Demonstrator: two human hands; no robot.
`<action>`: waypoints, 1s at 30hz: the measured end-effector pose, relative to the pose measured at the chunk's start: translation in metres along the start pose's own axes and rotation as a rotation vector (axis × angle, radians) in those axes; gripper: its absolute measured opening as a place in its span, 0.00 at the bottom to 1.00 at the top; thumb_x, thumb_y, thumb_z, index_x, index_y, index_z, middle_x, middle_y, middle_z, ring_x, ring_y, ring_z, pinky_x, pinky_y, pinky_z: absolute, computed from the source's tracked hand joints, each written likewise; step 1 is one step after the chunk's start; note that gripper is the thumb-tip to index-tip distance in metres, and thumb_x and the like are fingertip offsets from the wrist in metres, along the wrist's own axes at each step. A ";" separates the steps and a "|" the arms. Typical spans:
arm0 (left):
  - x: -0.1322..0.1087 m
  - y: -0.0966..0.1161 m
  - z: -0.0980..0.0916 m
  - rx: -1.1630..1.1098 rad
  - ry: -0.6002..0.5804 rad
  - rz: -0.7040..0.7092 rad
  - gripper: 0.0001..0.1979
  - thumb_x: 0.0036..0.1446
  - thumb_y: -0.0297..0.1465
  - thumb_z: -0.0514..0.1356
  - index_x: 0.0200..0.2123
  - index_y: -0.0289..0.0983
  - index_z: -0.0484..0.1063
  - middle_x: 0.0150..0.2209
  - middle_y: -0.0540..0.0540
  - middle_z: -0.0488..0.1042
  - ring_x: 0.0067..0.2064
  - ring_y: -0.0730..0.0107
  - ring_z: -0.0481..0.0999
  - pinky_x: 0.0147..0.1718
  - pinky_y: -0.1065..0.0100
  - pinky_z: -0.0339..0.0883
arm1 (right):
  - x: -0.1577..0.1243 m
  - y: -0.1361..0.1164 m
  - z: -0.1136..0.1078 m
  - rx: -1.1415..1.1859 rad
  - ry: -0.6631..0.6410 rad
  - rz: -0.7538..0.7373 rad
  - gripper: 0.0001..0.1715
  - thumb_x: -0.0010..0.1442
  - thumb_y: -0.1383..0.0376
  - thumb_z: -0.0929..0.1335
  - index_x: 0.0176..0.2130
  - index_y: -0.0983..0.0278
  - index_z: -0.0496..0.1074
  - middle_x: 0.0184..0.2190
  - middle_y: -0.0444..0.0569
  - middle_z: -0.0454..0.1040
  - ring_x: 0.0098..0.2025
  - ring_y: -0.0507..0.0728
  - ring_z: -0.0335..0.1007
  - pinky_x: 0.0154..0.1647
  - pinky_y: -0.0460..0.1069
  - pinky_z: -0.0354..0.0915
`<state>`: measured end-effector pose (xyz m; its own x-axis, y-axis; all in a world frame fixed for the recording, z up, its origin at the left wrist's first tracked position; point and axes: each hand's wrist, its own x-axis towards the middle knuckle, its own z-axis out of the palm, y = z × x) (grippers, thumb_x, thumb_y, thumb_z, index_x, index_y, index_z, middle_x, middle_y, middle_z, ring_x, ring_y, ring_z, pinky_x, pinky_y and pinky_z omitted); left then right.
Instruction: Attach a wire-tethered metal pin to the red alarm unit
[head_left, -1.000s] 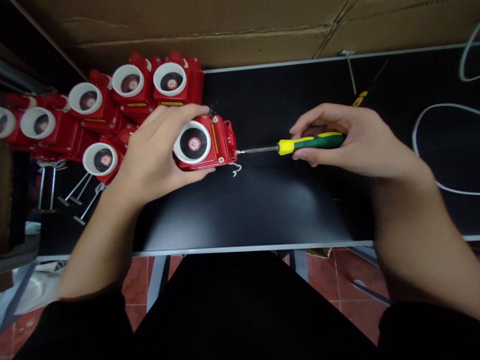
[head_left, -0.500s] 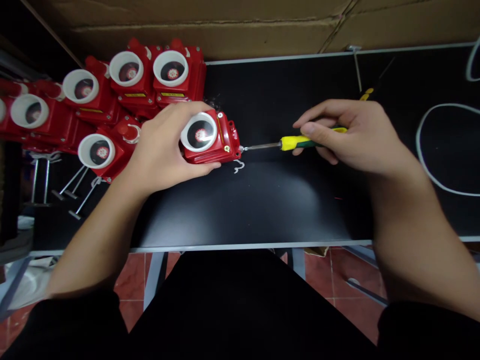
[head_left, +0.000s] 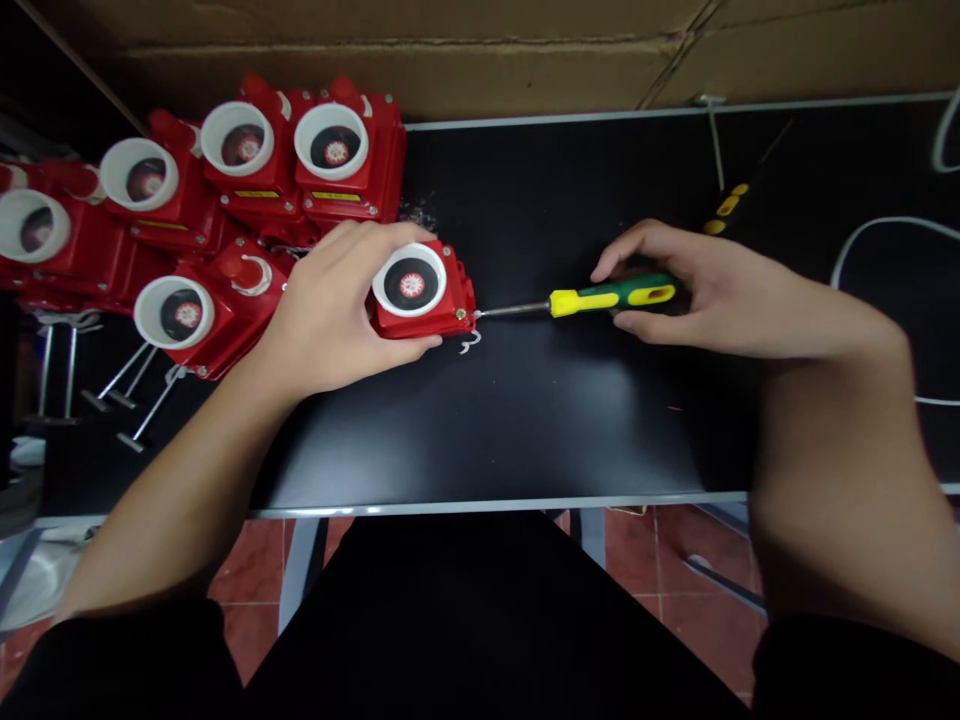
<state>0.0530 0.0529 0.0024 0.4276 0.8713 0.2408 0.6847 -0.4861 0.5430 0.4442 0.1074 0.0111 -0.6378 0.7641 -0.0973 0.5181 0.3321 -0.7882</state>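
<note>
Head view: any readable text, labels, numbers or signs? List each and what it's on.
None can be read.
Yellow strip labels on the stacked red units: print too small and blurred.
Round dial on the red unit under the left hand: a red-white emblem, no legible words.
Screwdriver in the right hand: no marking shows.

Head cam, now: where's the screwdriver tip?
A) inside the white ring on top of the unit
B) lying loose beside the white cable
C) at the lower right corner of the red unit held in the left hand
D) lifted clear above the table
C: the right hand holds the green and yellow screwdriver level, its tip meeting the lower right corner of the red unit that the left hand grips on the black table.
</note>
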 end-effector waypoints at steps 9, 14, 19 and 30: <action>0.002 0.001 0.003 -0.048 0.064 -0.071 0.41 0.53 0.48 0.82 0.66 0.48 0.74 0.66 0.48 0.81 0.67 0.39 0.81 0.71 0.37 0.74 | 0.007 -0.003 0.002 0.411 0.116 0.184 0.23 0.59 0.64 0.83 0.51 0.60 0.79 0.50 0.49 0.80 0.36 0.51 0.81 0.36 0.48 0.78; 0.002 0.006 0.004 -0.051 0.112 -0.092 0.41 0.51 0.48 0.83 0.66 0.50 0.76 0.65 0.48 0.82 0.66 0.38 0.81 0.71 0.36 0.74 | 0.012 -0.007 0.004 0.547 0.231 0.176 0.29 0.51 0.64 0.89 0.47 0.60 0.81 0.43 0.45 0.81 0.34 0.51 0.82 0.33 0.46 0.80; 0.003 0.008 0.005 -0.054 0.127 -0.091 0.40 0.52 0.49 0.82 0.65 0.51 0.76 0.65 0.49 0.82 0.67 0.38 0.82 0.71 0.35 0.74 | 0.015 -0.003 0.008 0.516 0.325 0.154 0.35 0.49 0.47 0.90 0.46 0.60 0.81 0.38 0.44 0.79 0.29 0.51 0.78 0.26 0.46 0.76; 0.000 0.003 0.007 -0.036 0.143 -0.064 0.41 0.52 0.50 0.81 0.67 0.56 0.74 0.66 0.51 0.82 0.65 0.37 0.83 0.68 0.37 0.77 | 0.010 -0.006 0.019 0.292 0.398 0.112 0.26 0.70 0.40 0.75 0.49 0.59 0.77 0.30 0.42 0.72 0.22 0.50 0.66 0.18 0.46 0.56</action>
<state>0.0591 0.0509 -0.0016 0.2942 0.9022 0.3154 0.6848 -0.4292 0.5889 0.4237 0.1024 0.0032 -0.2913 0.9566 0.0034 0.3536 0.1110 -0.9288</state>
